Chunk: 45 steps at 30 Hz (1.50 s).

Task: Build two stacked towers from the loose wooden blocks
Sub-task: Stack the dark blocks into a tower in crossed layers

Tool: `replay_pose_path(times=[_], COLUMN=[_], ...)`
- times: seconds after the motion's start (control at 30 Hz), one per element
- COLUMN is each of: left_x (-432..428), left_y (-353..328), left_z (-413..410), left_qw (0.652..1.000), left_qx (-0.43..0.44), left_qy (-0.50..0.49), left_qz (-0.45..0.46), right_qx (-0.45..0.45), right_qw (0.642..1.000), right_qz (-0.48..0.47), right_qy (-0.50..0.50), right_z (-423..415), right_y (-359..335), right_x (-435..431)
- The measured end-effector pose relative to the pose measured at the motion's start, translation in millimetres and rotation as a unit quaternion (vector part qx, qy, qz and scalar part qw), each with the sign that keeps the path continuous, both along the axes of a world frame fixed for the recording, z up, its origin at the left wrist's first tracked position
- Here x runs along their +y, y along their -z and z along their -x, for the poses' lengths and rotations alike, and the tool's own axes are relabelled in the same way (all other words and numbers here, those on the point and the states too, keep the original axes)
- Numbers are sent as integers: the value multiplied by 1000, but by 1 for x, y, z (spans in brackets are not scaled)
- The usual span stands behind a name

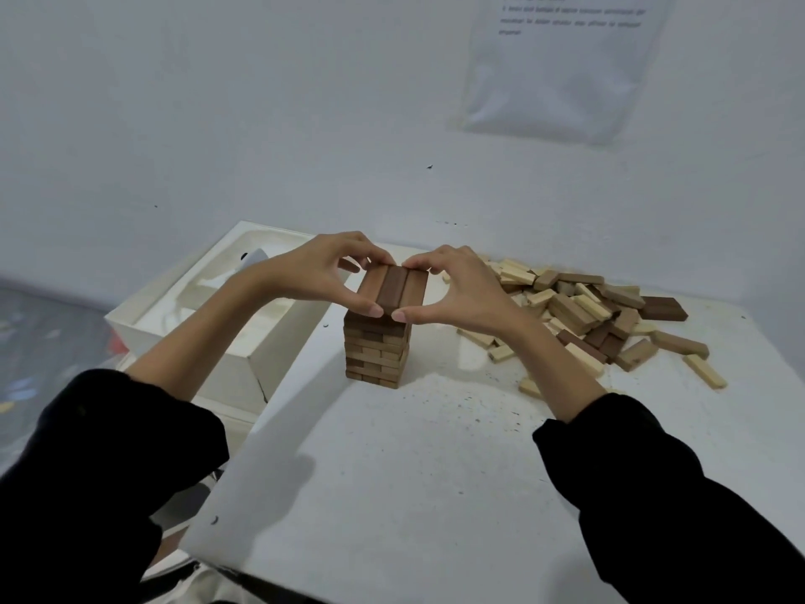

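A tower of brown wooden blocks (377,350) stands near the middle of the white table (392,464). Its top layer (394,287) is three blocks side by side, the middle one darker. My left hand (324,272) pinches that layer from the left, thumb at the near end and fingers at the far end. My right hand (457,285) pinches it the same way from the right. A loose pile of light and dark blocks (583,311) lies to the right of the tower.
An open white box (226,324) sits left of the tower against the table's left edge, with white items inside. The wall stands close behind, with a printed sheet (562,63) taped on it. Bare tabletop lies in front of the tower.
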<state>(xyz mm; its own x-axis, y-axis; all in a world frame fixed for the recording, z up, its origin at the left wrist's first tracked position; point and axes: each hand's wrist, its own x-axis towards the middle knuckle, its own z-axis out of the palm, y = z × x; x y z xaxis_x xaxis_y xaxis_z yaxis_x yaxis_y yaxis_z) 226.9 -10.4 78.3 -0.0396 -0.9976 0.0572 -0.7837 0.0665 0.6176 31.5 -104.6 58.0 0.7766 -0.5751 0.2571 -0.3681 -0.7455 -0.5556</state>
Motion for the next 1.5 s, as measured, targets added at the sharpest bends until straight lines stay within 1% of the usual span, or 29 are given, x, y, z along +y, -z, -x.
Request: replay_pose_path(times=[0.23, 0.53, 0.73, 0.87, 0.93, 1.5], left_x=[-1, -2, -2, -1, 0, 0], left_y=[10, 16, 20, 21, 22, 23], left_z=[-12, -18, -19, -22, -22, -19], left_qw=[1000, 1000, 1000, 1000, 1000, 1000], left_qx=[4, 11, 15, 11, 25, 19], left_qy=[4, 1, 0, -1, 0, 14], left_qz=[-22, -22, -9, -7, -12, -16], right_qx=[28, 46, 32, -20, -39, -64], right_qw=[1000, 999, 999, 995, 992, 993], right_qz=[-5, 7, -14, -95, -117, -101], right_qy=[3, 14, 6, -3, 0, 7], right_z=[-10, -15, -11, 3, 9, 8], right_y=[6, 8, 13, 16, 19, 25], right_x=[5, 7, 5, 3, 2, 5])
